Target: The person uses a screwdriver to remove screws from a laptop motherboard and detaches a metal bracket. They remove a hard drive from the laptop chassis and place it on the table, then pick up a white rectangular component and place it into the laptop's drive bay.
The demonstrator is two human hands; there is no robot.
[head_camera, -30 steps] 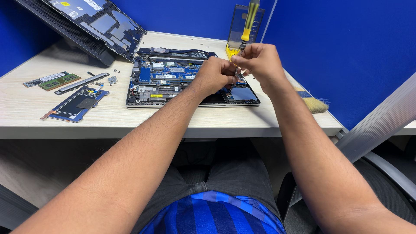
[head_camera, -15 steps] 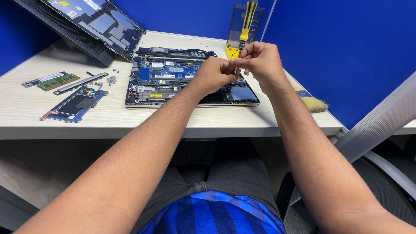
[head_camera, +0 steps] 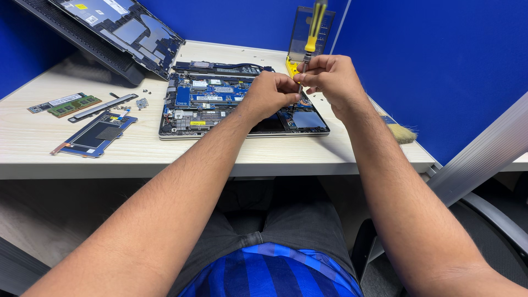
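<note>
Screwdriver [head_camera: 311, 34]: yellow-and-black handle, thin metal shaft, near upright, tip down over right rear part of opened laptop base [head_camera: 231, 99]. Laptop base: cover off, blue circuit boards exposed, flat on desk.

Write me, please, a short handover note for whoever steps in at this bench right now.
Right hand grips a yellow-handled screwdriver upright, with its tip down at the right rear of the opened laptop base.
Left hand pinches at the shaft near the tip.
Already off and lying on the desk: bottom cover propped at rear left, memory sticks, a grey strip, a flat blue-edged part and loose screws.
Still in the base: the blue boards.
A brush lies at the right edge.
</note>
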